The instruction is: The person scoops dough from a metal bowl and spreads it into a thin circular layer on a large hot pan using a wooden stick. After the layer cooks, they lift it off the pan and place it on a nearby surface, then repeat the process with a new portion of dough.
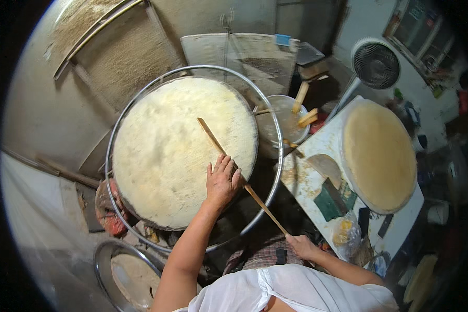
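Observation:
A large, pale round flatbread (179,152) covers most of the round griddle (256,150) before me. Across its right side slants a long wooden scraper stick (266,208), its flat far end lying over the flatbread. My right hand (302,246) grips the near end of this stick, close to my body. With fingers spread, my left hand (223,182) is over the flatbread's lower right edge. The stick passes beside and partly behind the left hand's fingers and thumb; whether the palm presses on it is hidden.
A metal ring (277,187) surrounds the griddle. At right, a white table (308,187) bears a stack of round flatbreads (380,156), a green scraper (329,201) and a plastic bag (345,234). A bucket (284,121) stands behind; a metal basin (101,269) sits lower left. A fan (376,64) stands beyond.

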The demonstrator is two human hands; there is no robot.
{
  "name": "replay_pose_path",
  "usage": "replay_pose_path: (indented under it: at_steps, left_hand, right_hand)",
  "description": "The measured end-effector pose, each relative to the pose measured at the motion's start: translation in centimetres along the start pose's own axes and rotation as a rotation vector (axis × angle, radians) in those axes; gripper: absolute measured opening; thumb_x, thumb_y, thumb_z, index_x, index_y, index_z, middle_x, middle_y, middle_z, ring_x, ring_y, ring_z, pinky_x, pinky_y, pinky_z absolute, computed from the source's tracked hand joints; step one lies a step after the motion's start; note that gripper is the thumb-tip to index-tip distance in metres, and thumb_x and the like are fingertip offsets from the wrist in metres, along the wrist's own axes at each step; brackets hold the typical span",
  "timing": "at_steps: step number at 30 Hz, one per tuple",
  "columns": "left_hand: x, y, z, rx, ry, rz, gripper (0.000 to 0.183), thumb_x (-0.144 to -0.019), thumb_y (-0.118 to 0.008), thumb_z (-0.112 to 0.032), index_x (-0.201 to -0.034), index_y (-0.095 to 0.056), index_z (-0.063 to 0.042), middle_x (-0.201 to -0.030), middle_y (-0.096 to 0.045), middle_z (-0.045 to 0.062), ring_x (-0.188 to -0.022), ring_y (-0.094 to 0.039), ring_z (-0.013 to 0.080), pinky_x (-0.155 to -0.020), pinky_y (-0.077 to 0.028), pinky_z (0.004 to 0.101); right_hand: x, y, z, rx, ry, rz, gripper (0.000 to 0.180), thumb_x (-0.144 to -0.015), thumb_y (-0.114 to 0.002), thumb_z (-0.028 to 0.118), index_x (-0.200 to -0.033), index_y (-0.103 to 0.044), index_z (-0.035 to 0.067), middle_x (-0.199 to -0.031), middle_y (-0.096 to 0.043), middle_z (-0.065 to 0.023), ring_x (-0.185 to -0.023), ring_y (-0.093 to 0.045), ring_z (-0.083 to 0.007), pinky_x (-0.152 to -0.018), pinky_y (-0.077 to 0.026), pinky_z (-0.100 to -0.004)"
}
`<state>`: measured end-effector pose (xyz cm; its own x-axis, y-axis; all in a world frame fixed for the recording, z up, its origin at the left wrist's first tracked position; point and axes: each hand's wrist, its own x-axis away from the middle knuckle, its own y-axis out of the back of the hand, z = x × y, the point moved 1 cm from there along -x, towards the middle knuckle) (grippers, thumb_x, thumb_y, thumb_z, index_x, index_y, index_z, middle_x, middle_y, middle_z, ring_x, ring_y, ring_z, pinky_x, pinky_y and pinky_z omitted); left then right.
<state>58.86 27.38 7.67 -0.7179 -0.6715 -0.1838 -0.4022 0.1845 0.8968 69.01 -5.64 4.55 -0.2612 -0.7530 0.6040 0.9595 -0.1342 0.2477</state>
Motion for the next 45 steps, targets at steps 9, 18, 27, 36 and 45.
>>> replay_pose_path:
  at_steps: [9,18,27,36,45]
  left_hand:
    - [8.9,3.1,6.8,0.005,0.192,-0.146,0.043,-0.090,-0.056,-0.030,-0.126,-0.055,-0.007,-0.138,-0.049,0.010,-0.135,-0.036,0.0293,-0.107,-0.025,0.0579]
    - [21.1,1.8,4.4,-0.054,0.181,-0.302,0.051,-0.084,-0.060,-0.026,-0.129,-0.053,-0.003,-0.140,-0.046,0.014,-0.133,-0.038,0.0341,-0.106,-0.025,0.0536]
    - [4.6,1.6,5.0,-0.072,0.166,-0.111,0.049,-0.092,-0.051,-0.037,-0.128,-0.052,-0.003,-0.140,-0.045,0.013,-0.137,-0.031,0.0307,-0.109,-0.023,0.0554]
    - [12.4,6.9,14.0,-0.063,0.432,-0.264,0.046,-0.090,-0.053,-0.032,-0.127,-0.053,-0.004,-0.140,-0.046,0.011,-0.136,-0.033,0.0304,-0.110,-0.022,0.0552]
    - [23.2,2.1,6.7,-0.093,0.283,-0.488,0.047,-0.084,-0.054,-0.019,-0.125,-0.054,0.003,-0.136,-0.049,0.018,-0.130,-0.040,0.0367,-0.109,-0.024,0.0545]
  right_hand:
    - [-1.4,-4.5,0.2,0.095,0.058,0.176,0.058,-0.097,-0.043,0.048,-0.081,-0.061,-0.005,-0.065,-0.055,-0.0186,-0.063,-0.054,-0.0229,-0.065,-0.045,-0.0386]
    - [4.1,-2.3,-0.2,0.560,0.083,-0.027,0.046,-0.089,-0.057,0.044,-0.085,-0.061,-0.001,-0.073,-0.060,-0.0258,-0.075,-0.060,-0.0430,-0.064,-0.047,-0.0475]
    - [-2.2,-1.4,2.9,0.258,0.027,-0.037,0.059,-0.097,-0.042,0.046,-0.076,-0.055,-0.007,-0.062,-0.049,-0.0226,-0.058,-0.049,-0.0284,-0.060,-0.041,-0.0436]
    - [-6.0,-6.0,10.6,0.252,-0.034,0.328,0.061,-0.096,-0.045,0.050,-0.073,-0.051,-0.006,-0.060,-0.043,-0.0065,-0.062,-0.039,-0.0150,-0.058,-0.038,-0.0357]
    - [-0.5,-2.1,3.1,0.895,0.177,0.001,0.052,-0.086,-0.055,0.055,-0.077,-0.058,0.003,-0.074,-0.064,-0.0234,-0.072,-0.063,-0.0413,-0.062,-0.049,-0.0495]
